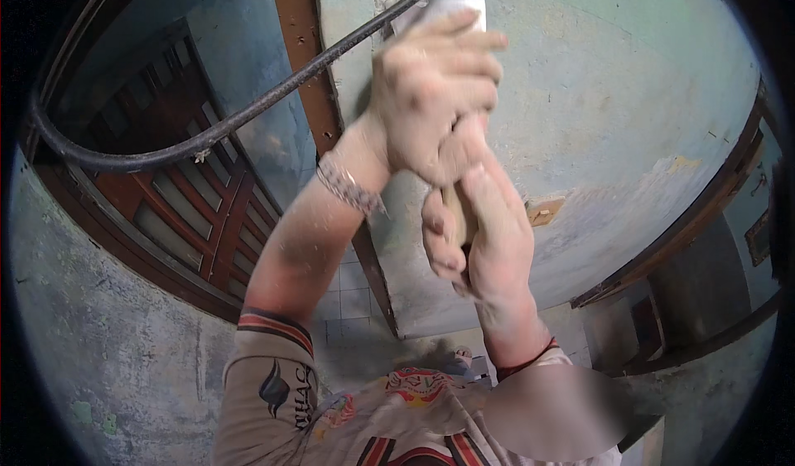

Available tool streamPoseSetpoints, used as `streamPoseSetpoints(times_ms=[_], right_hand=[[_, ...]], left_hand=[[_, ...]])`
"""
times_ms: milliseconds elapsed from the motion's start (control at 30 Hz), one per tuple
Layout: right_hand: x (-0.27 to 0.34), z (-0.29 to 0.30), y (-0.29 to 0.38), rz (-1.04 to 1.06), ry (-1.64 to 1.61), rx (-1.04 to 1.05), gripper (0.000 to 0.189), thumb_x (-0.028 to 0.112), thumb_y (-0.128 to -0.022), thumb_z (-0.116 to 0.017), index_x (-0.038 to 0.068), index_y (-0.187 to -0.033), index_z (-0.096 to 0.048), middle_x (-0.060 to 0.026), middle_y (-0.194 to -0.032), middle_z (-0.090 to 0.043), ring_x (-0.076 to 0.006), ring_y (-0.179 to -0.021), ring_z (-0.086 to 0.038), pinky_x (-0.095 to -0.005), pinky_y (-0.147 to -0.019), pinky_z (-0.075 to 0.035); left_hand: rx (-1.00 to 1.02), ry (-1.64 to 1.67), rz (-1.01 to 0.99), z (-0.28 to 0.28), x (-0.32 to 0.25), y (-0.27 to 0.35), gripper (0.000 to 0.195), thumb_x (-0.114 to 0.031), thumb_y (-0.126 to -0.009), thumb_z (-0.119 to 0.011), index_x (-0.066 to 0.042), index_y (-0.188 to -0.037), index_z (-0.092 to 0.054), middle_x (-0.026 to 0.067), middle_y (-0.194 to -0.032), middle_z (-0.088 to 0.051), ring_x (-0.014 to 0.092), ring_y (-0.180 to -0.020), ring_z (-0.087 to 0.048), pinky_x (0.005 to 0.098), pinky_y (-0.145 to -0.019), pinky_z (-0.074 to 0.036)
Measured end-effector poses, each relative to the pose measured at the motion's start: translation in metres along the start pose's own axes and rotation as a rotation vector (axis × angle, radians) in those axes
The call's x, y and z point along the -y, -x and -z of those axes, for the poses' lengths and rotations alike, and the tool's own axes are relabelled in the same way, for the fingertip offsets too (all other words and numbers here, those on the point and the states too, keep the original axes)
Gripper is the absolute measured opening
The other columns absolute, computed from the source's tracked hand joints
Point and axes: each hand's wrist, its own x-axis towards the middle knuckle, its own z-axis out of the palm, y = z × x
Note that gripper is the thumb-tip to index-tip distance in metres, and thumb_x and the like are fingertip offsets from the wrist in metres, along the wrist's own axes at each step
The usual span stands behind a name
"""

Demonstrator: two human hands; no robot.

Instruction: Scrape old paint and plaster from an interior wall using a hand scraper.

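My right hand is wrapped around the pale handle of a flat-bladed hand tool, apparently a scraper. Farther up the same tool, my left hand is closed over it, back of the hand towards me and fingertips pointing right. A metal bracelet circles my left wrist. Past the left fingers shows a whitish flat blade, blurred, at the worn, patchy edge of the green painted wall. Both hands are blurred and touch each other. My left hand hides the middle of the tool.
A thick black cable or hose loops across the upper left, crossing near the blade. Behind it stands a brown wooden frame post and a dark red paneled door. A switch plate sits on the wall. Below is the tiled floor.
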Motion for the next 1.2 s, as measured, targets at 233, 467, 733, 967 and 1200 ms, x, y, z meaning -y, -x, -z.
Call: streamPoseSetpoints(times_ms=[233,467,733,967,1200], right_hand=[[-0.015,0.003,0.007,0.038,0.034,-0.003,0.044,0.021,-0.105,-0.034,0.007,-0.146,-0.032,-0.0043,-0.066,-0.049,-0.0080,-0.041,-0.039,-0.0206,-0.037,-0.032],[-0.010,0.004,0.009,0.009,0.014,0.040,0.043,0.026,-0.105,-0.034,0.008,-0.144,-0.033,-0.0052,-0.068,-0.050,-0.0086,-0.041,-0.040,-0.0199,-0.035,-0.030],[0.000,-0.009,0.004,0.000,0.013,0.006,0.039,0.028,-0.104,-0.036,0.009,-0.138,-0.037,-0.0048,-0.069,-0.050,-0.0085,-0.042,-0.041,-0.0201,-0.035,-0.030],[-0.079,0.048,0.050,-0.089,-0.034,-0.150,0.036,0.030,-0.104,-0.038,0.009,-0.132,-0.041,-0.0046,-0.068,-0.050,-0.0095,-0.042,-0.041,-0.0209,-0.036,-0.030],[-0.051,0.037,0.021,-0.046,0.050,-0.096,0.036,0.037,-0.103,-0.040,0.008,-0.125,-0.044,-0.0045,-0.066,-0.049,-0.0096,-0.041,-0.040,-0.0217,-0.036,-0.029]], left_hand=[[-0.019,0.049,0.071,-0.004,-0.013,0.014,0.020,-0.022,-0.061,-0.049,-0.005,-0.058,-0.057,0.0098,-0.074,-0.064,0.032,-0.095,-0.069,0.0461,-0.099,-0.046],[0.005,0.048,0.039,-0.004,-0.010,0.013,0.019,-0.024,-0.060,-0.050,-0.007,-0.058,-0.058,0.0077,-0.075,-0.065,0.030,-0.095,-0.069,0.0447,-0.101,-0.046],[0.020,0.008,0.024,0.009,-0.004,-0.001,0.020,-0.025,-0.063,-0.051,-0.006,-0.059,-0.058,0.0083,-0.077,-0.065,0.031,-0.099,-0.068,0.0458,-0.101,-0.046],[0.066,0.102,0.185,-0.038,-0.066,0.100,0.025,-0.032,-0.063,-0.052,-0.009,-0.056,-0.056,0.0078,-0.083,-0.066,0.028,-0.103,-0.067,0.0462,-0.102,-0.046],[0.024,0.053,0.100,-0.025,-0.031,0.057,0.023,-0.030,-0.055,-0.055,-0.007,-0.055,-0.058,0.0091,-0.082,-0.066,0.028,-0.099,-0.066,0.0452,-0.102,-0.046]])
